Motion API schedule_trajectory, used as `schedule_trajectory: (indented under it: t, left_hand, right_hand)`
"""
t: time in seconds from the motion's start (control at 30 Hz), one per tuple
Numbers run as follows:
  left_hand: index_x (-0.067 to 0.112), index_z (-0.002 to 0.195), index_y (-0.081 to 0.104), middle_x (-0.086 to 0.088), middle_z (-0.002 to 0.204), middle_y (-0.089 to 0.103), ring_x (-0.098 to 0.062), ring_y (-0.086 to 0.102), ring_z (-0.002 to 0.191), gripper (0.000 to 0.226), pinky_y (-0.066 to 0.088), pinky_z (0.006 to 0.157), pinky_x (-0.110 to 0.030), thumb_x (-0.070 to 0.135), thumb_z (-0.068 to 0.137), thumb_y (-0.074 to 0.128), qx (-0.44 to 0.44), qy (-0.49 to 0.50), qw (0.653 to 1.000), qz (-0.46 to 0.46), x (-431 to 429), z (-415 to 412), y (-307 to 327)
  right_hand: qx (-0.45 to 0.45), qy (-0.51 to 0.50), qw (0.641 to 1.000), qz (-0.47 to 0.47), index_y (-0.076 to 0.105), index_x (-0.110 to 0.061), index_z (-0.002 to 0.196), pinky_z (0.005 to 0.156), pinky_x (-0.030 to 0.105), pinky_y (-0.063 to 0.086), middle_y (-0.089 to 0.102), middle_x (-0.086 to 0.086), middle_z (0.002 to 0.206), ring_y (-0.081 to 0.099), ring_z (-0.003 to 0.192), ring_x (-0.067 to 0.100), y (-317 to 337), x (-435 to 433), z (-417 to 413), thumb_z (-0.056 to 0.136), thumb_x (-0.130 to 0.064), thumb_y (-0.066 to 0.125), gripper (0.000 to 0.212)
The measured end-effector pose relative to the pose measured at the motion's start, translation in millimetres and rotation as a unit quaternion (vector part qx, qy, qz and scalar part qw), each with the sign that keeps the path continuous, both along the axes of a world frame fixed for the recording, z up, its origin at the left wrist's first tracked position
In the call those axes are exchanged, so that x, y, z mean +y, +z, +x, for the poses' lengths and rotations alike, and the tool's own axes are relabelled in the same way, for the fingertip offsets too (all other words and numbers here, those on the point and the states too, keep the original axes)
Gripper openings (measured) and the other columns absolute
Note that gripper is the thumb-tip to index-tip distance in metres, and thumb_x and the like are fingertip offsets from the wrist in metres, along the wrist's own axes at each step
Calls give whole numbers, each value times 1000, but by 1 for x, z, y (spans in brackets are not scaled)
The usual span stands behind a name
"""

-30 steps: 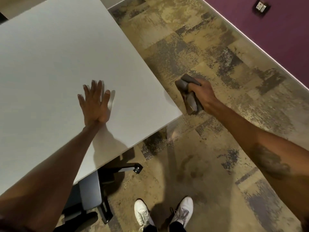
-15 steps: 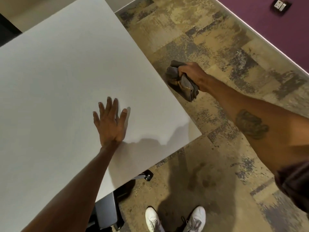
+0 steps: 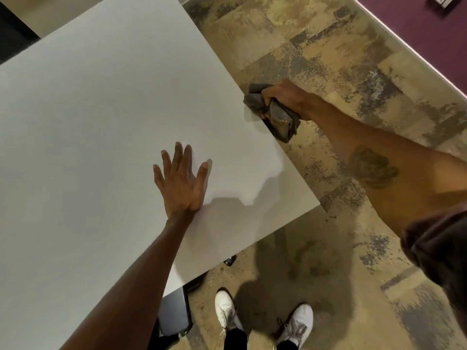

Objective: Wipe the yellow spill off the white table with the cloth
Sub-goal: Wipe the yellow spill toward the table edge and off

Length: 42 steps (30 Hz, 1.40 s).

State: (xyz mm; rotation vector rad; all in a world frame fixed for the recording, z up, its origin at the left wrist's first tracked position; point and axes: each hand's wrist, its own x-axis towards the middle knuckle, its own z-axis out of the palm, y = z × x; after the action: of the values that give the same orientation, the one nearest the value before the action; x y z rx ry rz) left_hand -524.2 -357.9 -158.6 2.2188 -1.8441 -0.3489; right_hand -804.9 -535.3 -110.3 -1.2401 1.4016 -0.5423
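The white table (image 3: 101,109) fills the left of the view, and I see no yellow spill on its surface. My left hand (image 3: 180,181) lies flat on it, palm down with fingers spread, near the front right corner. My right hand (image 3: 284,97) is closed around a crumpled grey-brown cloth (image 3: 274,114) with yellowish stains. The cloth sits right at the table's right edge, partly over the top and partly hanging past it above the floor.
A mottled tan and grey carpet (image 3: 328,59) lies to the right of the table. A purple wall (image 3: 429,34) with a socket (image 3: 441,0) runs along the top right. My white shoes (image 3: 262,322) stand below the table corner, next to the dark table base (image 3: 174,314).
My right hand carried the cloth from out over the floor leftward to the table's right edge. The left hand stayed flat on the table while the view shifted.
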Motion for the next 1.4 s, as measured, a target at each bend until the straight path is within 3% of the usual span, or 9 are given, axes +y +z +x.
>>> schedule_trajectory:
  t: [0.33, 0.47, 0.63, 0.73, 0.87, 0.93, 1.03, 1.3, 1.4]
  left_hand:
    - [27, 162, 28, 6, 172, 18, -23, 5, 162, 80, 2, 129, -56, 72, 98, 17, -15, -9, 1000, -2, -1, 5, -5]
    - [27, 162, 28, 5, 172, 19, -24, 5, 162, 79, 1, 129, -55, 72, 99, 17, -10, -6, 1000, -1, -1, 5, -6]
    - [27, 161, 32, 5, 171, 24, -25, 8, 161, 74, 2, 128, -56, 70, 101, 24, -12, -1, 1000, -6, -1, 4, -6]
    - [27, 160, 33, 6, 170, 25, -25, 10, 161, 72, 3, 128, -57, 69, 102, 25, -19, 0, 1000, -6, -1, 5, -7]
    - [28, 158, 38, 6, 169, 30, -26, 13, 160, 71, 5, 127, -58, 70, 101, 25, -15, 1, 1000, -16, -3, 5, -7]
    - [27, 155, 40, 6, 167, 33, -27, 16, 159, 70, 8, 126, -58, 69, 102, 25, -25, -2, 1000, -18, -4, 5, -9]
    - [24, 149, 45, 4, 162, 39, -27, 23, 156, 67, 13, 124, -59, 67, 103, 25, -40, -6, 999, -19, -4, 5, -11]
    - [26, 146, 49, 7, 160, 39, -25, 26, 154, 65, 9, 126, -57, 67, 102, 23, -29, -14, 999, -17, -6, 9, -14]
    - [23, 143, 52, 7, 156, 44, -26, 31, 151, 62, 15, 124, -59, 64, 103, 28, -14, -14, 999, -28, -6, 7, -12]
  right_hand:
    - [32, 65, 997, -4, 52, -7, 60, 49, 22, 41, 53, 7, 58, 50, 41, 9, 9, 43, -26, 83, -8, 54, 23]
    - [-28, 68, 997, 35, 60, -21, 43, 46, 18, 46, 60, -6, 48, 57, 41, 9, 7, 71, -44, 86, 1, 49, 50]
    - [-79, 60, 993, 56, 65, -19, 45, 61, 31, 49, 64, 1, 57, 61, 55, 15, -5, 103, -59, 86, 6, 46, 52]
    - [-118, 45, 989, 72, 77, -10, 64, 60, 21, 49, 75, 8, 71, 64, 62, 10, -11, 122, -66, 84, 9, 44, 43]
    - [-138, 47, 986, 75, 80, -25, 66, 51, 18, 49, 71, -7, 62, 64, 56, 7, -13, 147, -78, 78, 3, 47, 44]
    - [-67, 42, 995, 65, 81, -13, 85, 53, 23, 50, 77, 9, 77, 64, 61, 12, -16, 157, -84, 72, -7, 52, 31]
    - [14, 30, 999, 30, 71, 6, 99, 51, 20, 50, 74, 24, 102, 64, 60, 16, -20, 173, -91, 61, -18, 56, 48]
    - [-23, -51, 998, 25, 77, -4, 98, 50, 21, 54, 77, -2, 75, 66, 55, 12, -22, 221, -94, 71, -6, 54, 36]
    - [8, -13, 1000, 21, 80, -25, 79, 50, 18, 52, 73, -20, 65, 65, 54, 3, -10, 230, -99, 72, -8, 52, 34]
